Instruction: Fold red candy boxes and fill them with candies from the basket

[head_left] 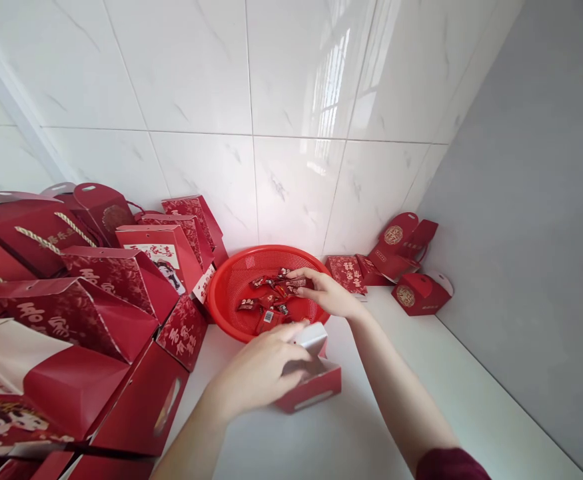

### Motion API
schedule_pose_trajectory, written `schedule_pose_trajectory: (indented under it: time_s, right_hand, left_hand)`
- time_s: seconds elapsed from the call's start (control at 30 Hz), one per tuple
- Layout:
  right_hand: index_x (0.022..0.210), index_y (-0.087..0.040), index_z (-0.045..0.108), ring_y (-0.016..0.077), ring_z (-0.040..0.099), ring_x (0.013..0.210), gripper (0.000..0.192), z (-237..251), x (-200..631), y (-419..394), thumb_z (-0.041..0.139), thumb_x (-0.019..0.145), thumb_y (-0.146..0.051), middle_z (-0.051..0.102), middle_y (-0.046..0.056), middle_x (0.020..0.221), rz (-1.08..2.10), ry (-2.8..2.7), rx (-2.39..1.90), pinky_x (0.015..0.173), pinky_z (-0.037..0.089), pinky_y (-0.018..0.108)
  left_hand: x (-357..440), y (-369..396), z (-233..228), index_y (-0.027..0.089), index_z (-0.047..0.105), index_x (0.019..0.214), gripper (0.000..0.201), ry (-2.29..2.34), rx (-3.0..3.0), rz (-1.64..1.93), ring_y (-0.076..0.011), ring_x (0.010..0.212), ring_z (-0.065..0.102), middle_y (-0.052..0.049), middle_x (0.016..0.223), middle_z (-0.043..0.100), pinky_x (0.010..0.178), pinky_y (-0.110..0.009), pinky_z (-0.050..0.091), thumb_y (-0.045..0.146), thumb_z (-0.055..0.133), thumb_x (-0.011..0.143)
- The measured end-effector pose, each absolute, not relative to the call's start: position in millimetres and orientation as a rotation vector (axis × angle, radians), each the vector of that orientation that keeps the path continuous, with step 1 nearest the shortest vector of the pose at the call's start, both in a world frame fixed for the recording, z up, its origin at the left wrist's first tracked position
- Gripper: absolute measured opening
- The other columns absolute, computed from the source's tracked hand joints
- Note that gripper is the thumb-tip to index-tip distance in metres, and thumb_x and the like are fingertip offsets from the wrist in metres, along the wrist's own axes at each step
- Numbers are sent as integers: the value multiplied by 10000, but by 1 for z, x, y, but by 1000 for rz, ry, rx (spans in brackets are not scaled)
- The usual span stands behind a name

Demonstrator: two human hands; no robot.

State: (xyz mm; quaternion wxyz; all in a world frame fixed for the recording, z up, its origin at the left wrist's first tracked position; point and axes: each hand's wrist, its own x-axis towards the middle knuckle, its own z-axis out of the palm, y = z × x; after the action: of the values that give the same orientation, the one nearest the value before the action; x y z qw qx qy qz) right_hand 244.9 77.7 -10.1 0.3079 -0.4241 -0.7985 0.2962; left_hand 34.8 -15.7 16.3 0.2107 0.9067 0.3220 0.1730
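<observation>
My left hand (266,367) is closed round the back of a small red gift box (316,390), its fingers at the top opening. The box stands on the white tabletop with its white-lined flap raised. Just beyond it is a red plastic basket (226,323) with a perforated wall. Several dark red wrapped candies (266,300) lie in the basket. My right hand (328,293) reaches over the basket's right side, thumb and fingers apart around a wrapped candy; I see no firm grip on it.
Many red gift boxes (106,280) crowd the left side, some with rope handles. More boxes (394,247) stand at the back right, and a small box (421,293) is near the grey panel (521,233). A white tiled wall (201,180) rises behind the basket.
</observation>
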Motion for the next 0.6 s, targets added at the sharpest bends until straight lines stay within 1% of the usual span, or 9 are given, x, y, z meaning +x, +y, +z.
schedule_pose_trajectory:
  time_s: [0.07,0.13,0.17,0.23,0.3,0.37,0.43,0.53,0.6]
  right_hand:
    - [1313,-210,492,176,630,1157,381,-4,245,53,560,940,-248,613,79,1313,1036,-1794,-863,957,557,358]
    - [1250,-195,553,197,712,985,413,0,244,36,668,876,-325,703,77,1135,1239,-1536,-745,846,608,361]
    - [1199,-183,587,194,734,894,411,1,243,30,708,845,-355,729,70,1041,1302,-1467,-751,786,620,338]
    - [1060,-153,643,180,745,751,364,4,242,21,752,807,-391,748,64,899,1381,-1399,-802,680,617,282]
    - [942,-139,659,163,736,671,320,6,240,15,757,803,-410,746,55,801,1439,-1387,-822,610,600,242]
    - [887,-138,663,145,722,614,299,9,238,9,746,816,-415,737,42,740,1493,-1402,-802,562,584,215]
    - [884,-139,670,124,705,568,284,13,237,4,739,827,-409,731,32,708,1520,-1423,-778,522,564,191]
    - [898,-140,674,109,689,544,270,15,235,-2,729,840,-398,722,21,669,1527,-1438,-769,502,547,173]
    - [896,-142,669,106,685,541,263,15,234,-2,717,853,-397,720,19,660,1532,-1445,-760,502,543,172]
  left_hand:
    - [32,-9,20,302,745,864,189,1010,2451,624,-243,1188,611,6,1395,558,935,-357,514,279,562,908]
    - [32,-3,25,251,701,792,231,1093,2333,771,-206,1101,632,-9,1246,635,915,-325,500,329,536,934]
    - [31,-1,27,234,674,796,229,1124,2270,843,-188,1028,643,-12,1133,666,889,-311,496,348,535,938]
    - [31,1,30,214,625,827,197,1175,2154,961,-162,897,635,-2,934,669,832,-288,487,372,563,927]
    - [31,1,32,203,591,837,195,1203,2060,1015,-147,832,613,13,846,645,795,-272,478,385,597,909]
    - [31,1,32,197,597,860,198,1165,1973,1009,-146,840,609,12,851,646,792,-264,480,390,620,897]
    - [31,1,31,192,626,929,189,1066,1858,977,-155,883,617,-4,912,667,817,-269,491,378,626,897]
    - [31,0,31,180,660,1051,227,883,1656,935,-182,963,633,-40,1019,697,892,-300,503,345,636,897]
    - [32,1,30,168,675,1087,253,807,1548,932,-190,978,643,-56,1034,710,926,-316,503,330,643,895]
